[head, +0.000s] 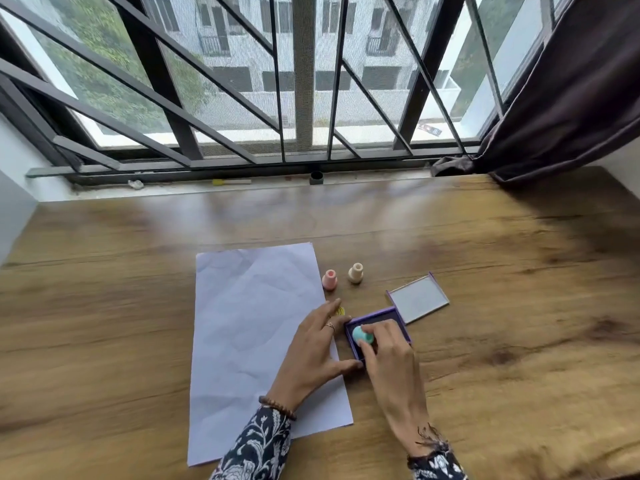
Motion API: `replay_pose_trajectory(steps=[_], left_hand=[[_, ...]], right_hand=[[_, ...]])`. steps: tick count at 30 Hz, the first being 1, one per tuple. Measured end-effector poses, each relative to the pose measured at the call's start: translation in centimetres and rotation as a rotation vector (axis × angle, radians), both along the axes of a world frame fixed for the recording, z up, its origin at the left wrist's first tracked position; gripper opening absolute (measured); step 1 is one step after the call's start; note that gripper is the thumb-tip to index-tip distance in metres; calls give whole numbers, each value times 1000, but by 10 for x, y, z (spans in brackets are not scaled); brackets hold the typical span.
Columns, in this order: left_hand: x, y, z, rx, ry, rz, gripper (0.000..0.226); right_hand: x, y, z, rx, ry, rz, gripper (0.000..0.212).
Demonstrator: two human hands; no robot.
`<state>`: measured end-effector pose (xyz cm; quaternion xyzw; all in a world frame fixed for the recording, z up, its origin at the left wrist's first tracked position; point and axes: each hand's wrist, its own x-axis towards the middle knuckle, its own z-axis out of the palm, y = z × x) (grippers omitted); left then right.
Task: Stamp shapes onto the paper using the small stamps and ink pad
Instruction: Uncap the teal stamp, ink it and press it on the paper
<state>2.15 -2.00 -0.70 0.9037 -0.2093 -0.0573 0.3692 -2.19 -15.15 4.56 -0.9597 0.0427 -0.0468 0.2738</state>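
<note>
Inspector: Your right hand [388, 355] pinches the teal stamp [362, 335] between closed fingertips, pressing it on the ink pad [372, 318].

Operator: And my left?

Inspector: Your left hand [311, 351] lies open, fingers spread, on the paper [249, 327], thumb touching the pad. Beyond your fingertips stand the pink stamp [329, 279] and cream stamp [355, 273].

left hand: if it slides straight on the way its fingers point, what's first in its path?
Judging by this one view, the left hand points up and slightly right, away from the person. A yellow thing sits right at its fingertips, mostly hidden. Beyond that comes the pink stamp, though depth is hard to judge.
</note>
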Motion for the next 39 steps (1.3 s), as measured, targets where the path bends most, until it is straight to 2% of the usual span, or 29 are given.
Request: replay_pose_trajectory(steps=[10,15,17,20,22,24,27,29,32,34,36,39], left_hand=[[-1,0,0,-28,-15,-5,70],[0,0,1,-32,1,-12,70],[-1,0,5,-12,30,-50,80],[1,9,19,-102,104,-67,98],[9,28,29,-136,71,-17,89],[18,59,34,-89,-14,76,69],[28,119,33,-15,-63,241,50],[29,154,29,-7,-23,340,49],[25,182,19,91,61,346,63],[20,190,10,160,70,319,74],[18,192,2,168,47,312,79],[15,194,-4,170,-8,316,79]], right_hand=[[24,-2,2,-101,122,47,18],[55,-5,9,-147,349,41,13],[65,-6,12,-157,440,42,14],[69,-11,14,-128,513,22,19],[64,-15,15,-51,483,-49,20],[56,-15,18,52,407,-139,19],[43,3,25,348,269,-281,16],[42,30,29,552,186,-302,4],[56,81,27,760,140,-255,16],[71,119,23,751,119,-203,10],[87,152,17,602,71,-118,7],[108,191,9,359,1,14,17]])
